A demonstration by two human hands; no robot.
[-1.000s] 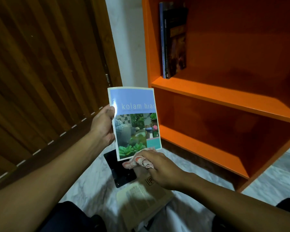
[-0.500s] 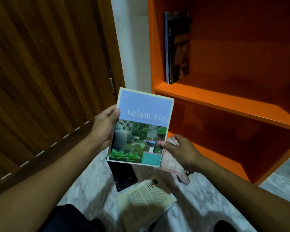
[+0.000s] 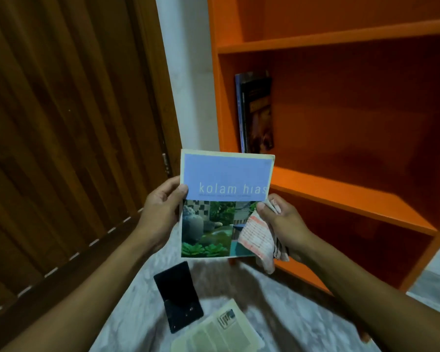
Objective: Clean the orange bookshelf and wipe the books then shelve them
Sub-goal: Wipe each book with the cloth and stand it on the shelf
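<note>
My left hand [image 3: 160, 212] grasping a glossy paperback [image 3: 221, 199] titled "kolam hias", my right hand [image 3: 282, 222] pinching its edge with a checked woven cloth [image 3: 257, 237], smooth orange bookshelf [image 3: 341, 194] behind

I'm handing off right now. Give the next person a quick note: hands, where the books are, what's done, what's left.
Left hand grips the kolam hias book by its left edge. Right hand holds the cloth against the cover's lower right.
Two books stand on the bookshelf, at the left of the middle shelf. A dark book and a pale book lie on the floor.
Left: finish wiping this book, shelve it, then the floor two.
</note>
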